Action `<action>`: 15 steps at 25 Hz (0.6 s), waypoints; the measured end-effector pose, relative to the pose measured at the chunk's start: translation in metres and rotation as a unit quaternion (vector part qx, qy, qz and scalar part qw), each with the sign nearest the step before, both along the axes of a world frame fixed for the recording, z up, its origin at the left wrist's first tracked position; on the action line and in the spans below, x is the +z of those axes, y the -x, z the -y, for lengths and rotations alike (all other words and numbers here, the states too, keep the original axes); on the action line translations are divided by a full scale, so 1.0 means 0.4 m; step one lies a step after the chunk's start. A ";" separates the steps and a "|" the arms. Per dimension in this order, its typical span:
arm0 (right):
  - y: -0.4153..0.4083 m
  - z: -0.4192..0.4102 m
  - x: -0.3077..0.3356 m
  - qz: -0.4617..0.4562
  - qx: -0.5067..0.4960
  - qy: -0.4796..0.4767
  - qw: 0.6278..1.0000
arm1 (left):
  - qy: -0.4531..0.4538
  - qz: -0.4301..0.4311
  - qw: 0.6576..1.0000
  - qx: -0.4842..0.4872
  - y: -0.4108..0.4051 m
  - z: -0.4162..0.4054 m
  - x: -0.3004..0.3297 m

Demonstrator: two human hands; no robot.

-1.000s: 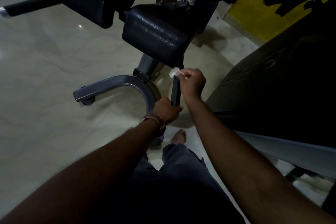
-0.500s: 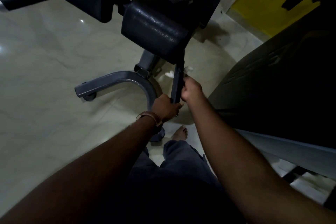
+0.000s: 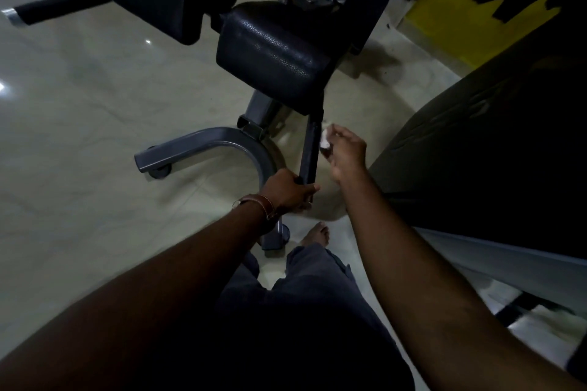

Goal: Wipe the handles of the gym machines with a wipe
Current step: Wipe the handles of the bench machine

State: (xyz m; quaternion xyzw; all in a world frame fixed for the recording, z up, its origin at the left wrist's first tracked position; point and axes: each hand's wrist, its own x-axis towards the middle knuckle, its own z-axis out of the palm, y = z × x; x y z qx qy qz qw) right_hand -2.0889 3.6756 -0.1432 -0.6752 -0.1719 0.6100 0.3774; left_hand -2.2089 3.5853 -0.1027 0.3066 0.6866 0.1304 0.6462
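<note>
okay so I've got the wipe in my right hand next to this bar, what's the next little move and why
Probably press the wipe back against the bar and stroke down toward your left hand. Your right hand holds it just beside the bar, apparently off it, while the left steadies the lower end.

Dim, underexposed view (floor glare upper left), wide-angle edge distortion.

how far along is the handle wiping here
Mid-job. In hand: the right hand presses a white wipe to the upper part of the dark handle bar, and the left hand grips its lower end. Left: the covered lower end and the far handle. Nothing looks finished.
</note>
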 end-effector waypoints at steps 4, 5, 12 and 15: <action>0.016 -0.055 0.089 0.408 0.355 -0.249 0.803 | 0.011 0.019 1.000 0.008 0.003 -0.002 0.004; 0.030 -0.054 0.101 0.458 0.437 -0.252 0.732 | 0.011 0.020 1.000 0.008 0.004 -0.002 0.007; 0.047 -0.087 0.133 0.549 0.537 -0.235 0.595 | -0.020 0.004 1.000 -0.015 0.008 0.003 0.020; 0.058 -0.040 0.147 0.513 0.589 -0.222 0.583 | -0.031 0.005 0.999 -0.018 0.010 0.013 0.020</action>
